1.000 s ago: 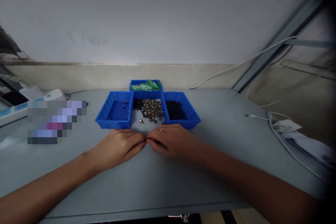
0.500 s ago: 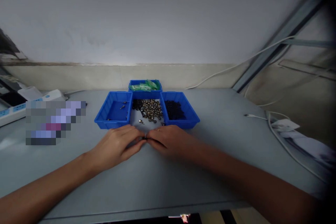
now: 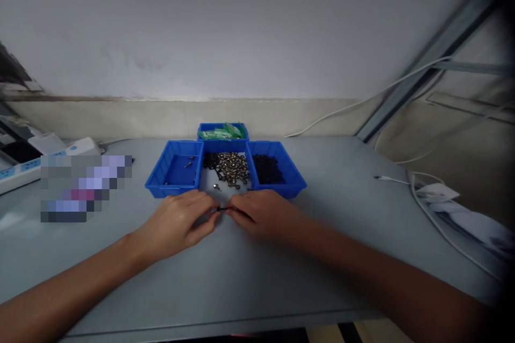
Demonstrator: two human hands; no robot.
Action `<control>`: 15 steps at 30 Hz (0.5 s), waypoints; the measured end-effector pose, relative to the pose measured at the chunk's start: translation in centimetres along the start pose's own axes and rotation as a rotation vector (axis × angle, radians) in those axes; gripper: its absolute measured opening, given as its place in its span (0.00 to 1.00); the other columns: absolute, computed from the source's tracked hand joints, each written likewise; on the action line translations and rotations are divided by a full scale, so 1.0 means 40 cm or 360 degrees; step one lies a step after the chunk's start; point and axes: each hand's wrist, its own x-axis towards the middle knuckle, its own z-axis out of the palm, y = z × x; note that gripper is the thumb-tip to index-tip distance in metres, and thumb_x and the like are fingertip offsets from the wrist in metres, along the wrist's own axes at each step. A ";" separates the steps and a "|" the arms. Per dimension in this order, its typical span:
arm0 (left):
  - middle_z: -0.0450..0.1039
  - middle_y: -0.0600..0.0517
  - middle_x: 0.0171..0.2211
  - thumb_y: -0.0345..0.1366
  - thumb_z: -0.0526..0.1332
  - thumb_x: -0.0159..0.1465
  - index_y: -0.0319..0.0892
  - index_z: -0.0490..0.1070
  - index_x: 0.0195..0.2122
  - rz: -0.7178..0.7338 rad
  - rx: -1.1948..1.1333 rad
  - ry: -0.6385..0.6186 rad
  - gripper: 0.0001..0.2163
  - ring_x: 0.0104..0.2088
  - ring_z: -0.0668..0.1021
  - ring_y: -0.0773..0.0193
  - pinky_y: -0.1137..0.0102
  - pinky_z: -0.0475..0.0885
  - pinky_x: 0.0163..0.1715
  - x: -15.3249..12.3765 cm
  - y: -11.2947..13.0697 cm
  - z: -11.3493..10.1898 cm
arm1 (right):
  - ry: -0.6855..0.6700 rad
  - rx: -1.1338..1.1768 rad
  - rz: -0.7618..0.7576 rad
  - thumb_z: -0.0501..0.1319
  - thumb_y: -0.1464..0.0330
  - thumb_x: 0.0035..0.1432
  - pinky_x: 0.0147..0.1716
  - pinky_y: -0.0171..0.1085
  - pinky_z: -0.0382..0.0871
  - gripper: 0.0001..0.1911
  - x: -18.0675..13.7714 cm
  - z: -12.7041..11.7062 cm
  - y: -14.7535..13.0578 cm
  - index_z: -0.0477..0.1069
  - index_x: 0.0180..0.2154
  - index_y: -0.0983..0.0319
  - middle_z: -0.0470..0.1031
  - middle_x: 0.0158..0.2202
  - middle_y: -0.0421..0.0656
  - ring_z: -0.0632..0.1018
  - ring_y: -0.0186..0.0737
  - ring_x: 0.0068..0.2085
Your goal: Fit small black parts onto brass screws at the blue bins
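Observation:
My left hand [image 3: 183, 220] and my right hand [image 3: 259, 211] meet over the table just in front of the bins. Each pinches one end of a small dark, thin piece [image 3: 222, 209], whose kind is too small to make out. Beyond my fingers lies a pile of brass-coloured metal screws [image 3: 232, 167], with small black parts [image 3: 211, 159] at its left. One loose screw [image 3: 217, 187] rests nearer to my hands. A left blue bin [image 3: 175, 190] holds a few screws, and a right blue bin [image 3: 295, 188] holds many small black pieces.
A third blue bin [image 3: 223, 144] with green plastic packets [image 3: 223, 132] stands at the back near the wall. To the left are a white power strip [image 3: 82, 146] and a pixelated item [image 3: 88, 185]. White cables [image 3: 434, 220] lie along the table's right side.
My fingertips have moved slightly apart, and more of the dark thin piece shows between them. The bins and the pile are as before.

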 end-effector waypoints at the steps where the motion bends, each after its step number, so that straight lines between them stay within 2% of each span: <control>1: 0.67 0.53 0.25 0.35 0.51 0.61 0.39 0.66 0.32 -0.0040 0.0016 -0.0021 0.07 0.26 0.70 0.67 0.73 0.65 0.24 0.001 0.001 -0.001 | 0.0023 -0.0024 0.0001 0.48 0.66 0.59 0.25 0.33 0.57 0.11 0.000 -0.002 0.000 0.67 0.30 0.61 0.72 0.25 0.40 0.70 0.34 0.26; 4: 0.66 0.54 0.23 0.34 0.51 0.61 0.39 0.65 0.31 -0.0090 0.0049 -0.0139 0.07 0.24 0.70 0.68 0.74 0.64 0.23 0.004 0.004 0.001 | 0.0091 -0.0052 -0.0037 0.48 0.67 0.59 0.26 0.33 0.57 0.11 -0.003 -0.005 -0.004 0.67 0.30 0.62 0.72 0.26 0.40 0.71 0.34 0.27; 10: 0.64 0.55 0.21 0.34 0.50 0.62 0.39 0.61 0.24 0.0038 0.0050 -0.0211 0.10 0.22 0.69 0.69 0.74 0.61 0.23 0.002 0.008 0.011 | 0.0192 -0.0038 -0.0249 0.48 0.67 0.59 0.29 0.34 0.58 0.12 -0.011 0.001 -0.013 0.67 0.30 0.62 0.72 0.27 0.41 0.71 0.34 0.30; 15: 0.65 0.55 0.23 0.32 0.51 0.60 0.39 0.62 0.26 -0.0119 0.0005 -0.0240 0.07 0.24 0.69 0.69 0.74 0.62 0.24 0.002 0.011 0.004 | 0.0109 -0.0023 -0.0121 0.48 0.68 0.58 0.30 0.34 0.60 0.11 -0.004 -0.001 -0.004 0.67 0.32 0.63 0.72 0.28 0.42 0.72 0.35 0.31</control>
